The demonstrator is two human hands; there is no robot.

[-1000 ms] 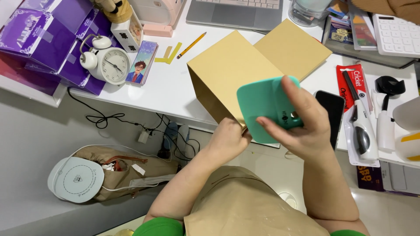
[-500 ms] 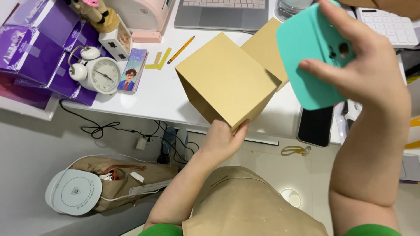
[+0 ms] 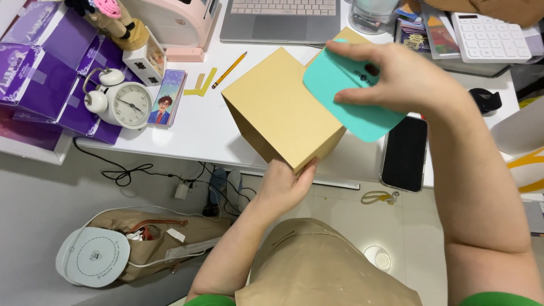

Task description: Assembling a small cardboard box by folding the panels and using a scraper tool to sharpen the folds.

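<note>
Sat on the white desk point(image 3: 187, 136) near its front edge: a tan cardboard box point(image 3: 280, 110), tilted on a corner. Was steadied at the lower corner by the left hand point(image 3: 283, 184), fingers pressed against its side. Was overlapped at the upper right by a teal card-like sheet point(image 3: 354, 96), pinched in the right hand point(image 3: 405, 76). Lay just right: 1 black phone point(image 3: 405, 153). Stood well left: a white alarm clock point(image 3: 122, 102).
</note>
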